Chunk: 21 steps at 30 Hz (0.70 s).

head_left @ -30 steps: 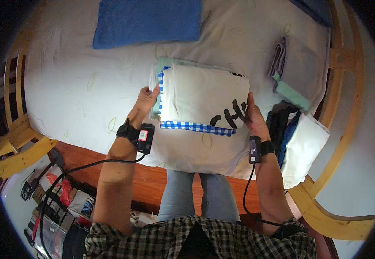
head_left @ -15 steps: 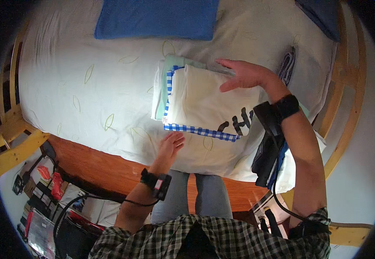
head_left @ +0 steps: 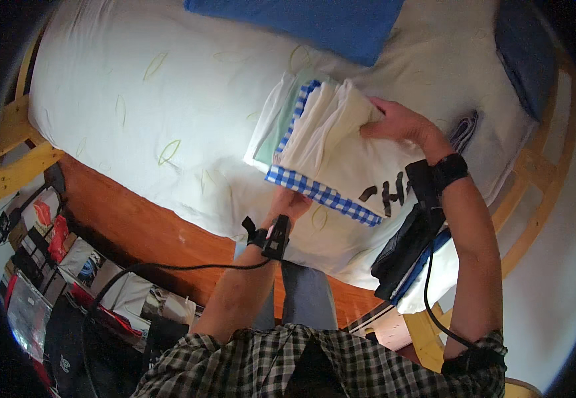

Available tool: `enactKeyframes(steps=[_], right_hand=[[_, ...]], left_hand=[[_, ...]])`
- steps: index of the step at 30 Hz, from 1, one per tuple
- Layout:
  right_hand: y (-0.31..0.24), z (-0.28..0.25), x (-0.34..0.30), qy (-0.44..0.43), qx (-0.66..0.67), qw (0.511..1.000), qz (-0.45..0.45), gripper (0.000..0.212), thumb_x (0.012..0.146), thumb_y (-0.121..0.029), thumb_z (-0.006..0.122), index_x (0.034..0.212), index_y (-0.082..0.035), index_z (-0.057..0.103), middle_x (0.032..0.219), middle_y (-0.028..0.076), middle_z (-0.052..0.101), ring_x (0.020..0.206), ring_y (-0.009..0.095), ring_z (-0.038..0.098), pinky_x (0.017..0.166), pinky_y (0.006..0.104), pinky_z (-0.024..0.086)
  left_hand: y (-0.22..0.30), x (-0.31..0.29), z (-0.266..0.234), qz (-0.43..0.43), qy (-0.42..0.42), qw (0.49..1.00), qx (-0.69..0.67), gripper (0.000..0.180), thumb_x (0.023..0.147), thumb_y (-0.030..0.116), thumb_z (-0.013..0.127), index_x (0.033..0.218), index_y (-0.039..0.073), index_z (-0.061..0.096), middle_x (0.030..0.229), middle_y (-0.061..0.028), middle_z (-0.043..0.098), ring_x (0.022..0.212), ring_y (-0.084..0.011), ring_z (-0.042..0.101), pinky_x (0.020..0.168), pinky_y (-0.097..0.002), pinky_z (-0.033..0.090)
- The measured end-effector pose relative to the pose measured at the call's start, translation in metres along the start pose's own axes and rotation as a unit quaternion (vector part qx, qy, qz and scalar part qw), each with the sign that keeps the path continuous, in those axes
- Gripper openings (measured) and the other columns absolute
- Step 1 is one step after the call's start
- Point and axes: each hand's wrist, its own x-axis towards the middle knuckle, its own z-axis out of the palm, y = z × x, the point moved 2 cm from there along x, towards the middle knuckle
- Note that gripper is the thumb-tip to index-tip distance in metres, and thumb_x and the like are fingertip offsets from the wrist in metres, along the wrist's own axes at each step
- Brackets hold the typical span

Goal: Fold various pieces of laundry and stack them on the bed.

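Note:
A stack of folded clothes lies on the bed in front of me. On top is a cream garment (head_left: 331, 136) with black lettering, its left part bunched in folds. Beneath it show a blue-and-white checked cloth (head_left: 327, 196), a mint green cloth (head_left: 288, 129) and a white one (head_left: 269, 118) at the left side. My right hand (head_left: 400, 125) grips the stack's far right edge, fingers partly hidden behind it. Under the near edge, my left hand (head_left: 291, 202) holds the stack from below, with its fingertips mostly covered by the checked cloth.
A blue cloth (head_left: 308, 23) lies at the far side of the bed (head_left: 135, 132). Dark folded clothes (head_left: 404, 262) rest by my right forearm, and a rolled striped cloth (head_left: 463, 129) beyond. Wooden rails (head_left: 533, 172) border the right. Bags and packages (head_left: 95, 285) stand lower left.
My left hand has moved right and under the stack's near edge. My right hand has closed on the far edge. The stack's layers are bunched and tilted; the view has turned.

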Motion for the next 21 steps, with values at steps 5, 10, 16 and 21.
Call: enactKeyframes(steps=[5,10,16,21], right_hand=[[0.025,-0.002,-0.01,0.068,0.099,0.992,0.027,0.07,0.06,-0.035,0.069,0.117,-0.006,0.038,0.107,0.013,0.05,0.096,0.022,0.048,0.085,0.0302,0.036],[0.009,0.02,-0.015,0.24,-0.098,0.965,-0.045,0.057,0.068,-0.015,0.063,0.116,-0.002,0.036,0.114,0.012,0.041,0.104,0.021,0.038,0.089,0.0305,0.031],[0.004,0.064,-0.049,0.395,-0.37,0.811,-0.22,0.046,0.064,-0.016,0.058,0.108,-0.011,0.044,0.108,0.012,0.043,0.105,0.028,0.036,0.089,0.0352,0.029],[0.019,0.085,-0.045,0.358,-0.336,0.837,-0.239,0.039,0.075,-0.016,0.051,0.113,-0.014,0.044,0.113,0.013,0.041,0.104,0.028,0.038,0.089,0.0355,0.029]], left_hand=[[-0.004,0.016,0.014,-0.146,-0.049,0.986,-0.066,0.023,0.079,0.02,0.05,0.1,0.01,0.047,0.095,0.0004,0.054,0.083,-0.0112,0.052,0.072,-0.0256,0.045],[-0.001,0.021,-0.01,0.179,-0.104,0.965,0.164,0.025,0.079,0.014,0.047,0.103,0.009,0.045,0.106,0.0004,0.046,0.097,-0.012,0.044,0.08,-0.0225,0.036],[-0.009,0.006,0.008,0.051,-0.088,0.991,-0.089,0.026,0.081,0.022,0.045,0.103,0.007,0.045,0.099,-0.002,0.05,0.092,-0.0154,0.048,0.079,-0.0278,0.04],[-0.031,0.028,-0.011,0.016,-0.115,0.973,-0.199,0.029,0.082,0.023,0.042,0.106,0.006,0.042,0.102,-0.0037,0.05,0.094,-0.0178,0.048,0.082,-0.033,0.039]])
